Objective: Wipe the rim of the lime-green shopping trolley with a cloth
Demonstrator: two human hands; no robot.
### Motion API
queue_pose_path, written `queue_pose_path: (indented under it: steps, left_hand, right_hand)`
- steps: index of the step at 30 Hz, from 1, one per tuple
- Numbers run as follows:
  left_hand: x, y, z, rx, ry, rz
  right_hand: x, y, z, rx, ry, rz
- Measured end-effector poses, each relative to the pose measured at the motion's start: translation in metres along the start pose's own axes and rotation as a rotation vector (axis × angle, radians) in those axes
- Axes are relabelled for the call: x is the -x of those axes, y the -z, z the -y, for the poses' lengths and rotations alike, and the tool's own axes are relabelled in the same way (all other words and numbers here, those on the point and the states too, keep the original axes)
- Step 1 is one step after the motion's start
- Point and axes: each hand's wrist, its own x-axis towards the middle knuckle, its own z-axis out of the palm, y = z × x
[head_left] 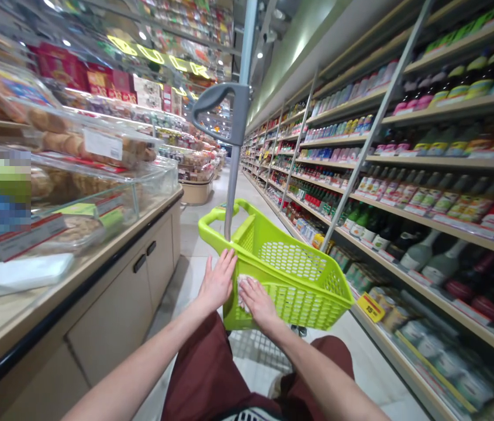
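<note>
A lime-green plastic shopping basket [253,234] with perforated sides stands in front of my knees, with nothing seen inside it. My left hand [217,282] lies on its near left corner, fingers stretched out and the thumb apart. Against the near side wall, my right hand [259,301] presses a crumpled white wipe [242,293] under its fingers. Behind the basket's left end rises a grey pole with a grey loop handle [218,114]. A small wheel [301,331] shows below the basket.
Shelves of bottles [431,193] and cans run along the right. To the left, a glass-edged counter [119,240] carries packaged baked goods [66,143]. A yellow price tag [370,307] juts from a low right shelf. The tiled aisle [242,181] stretches ahead.
</note>
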Motion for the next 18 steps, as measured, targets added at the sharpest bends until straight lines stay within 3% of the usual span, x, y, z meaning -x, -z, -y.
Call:
queue_pose_path:
  steps: [4, 6, 9, 14, 18]
  left_hand:
    - [-0.003, -0.003, -0.013, 0.005, 0.000, 0.000]
    - [-0.007, -0.003, -0.021, 0.009, -0.013, -0.005]
    - [-0.010, -0.006, -0.032, 0.019, -0.063, 0.014]
    - [0.005, -0.025, -0.041, 0.023, -0.110, 0.096]
    - [0.019, -0.034, -0.043, 0.030, -0.136, 0.160]
  right_hand:
    - [-0.013, 0.034, -0.021, -0.008, -0.149, -0.162]
    - [-0.019, 0.041, -0.029, 0.004, -0.202, -0.191]
    - [-0.013, 0.032, -0.030, 0.016, -0.209, -0.159]
    - [0.024, 0.002, -0.018, 0.045, -0.171, -0.046]
    - [0.040, 0.008, -0.013, 0.016, -0.156, 0.003]
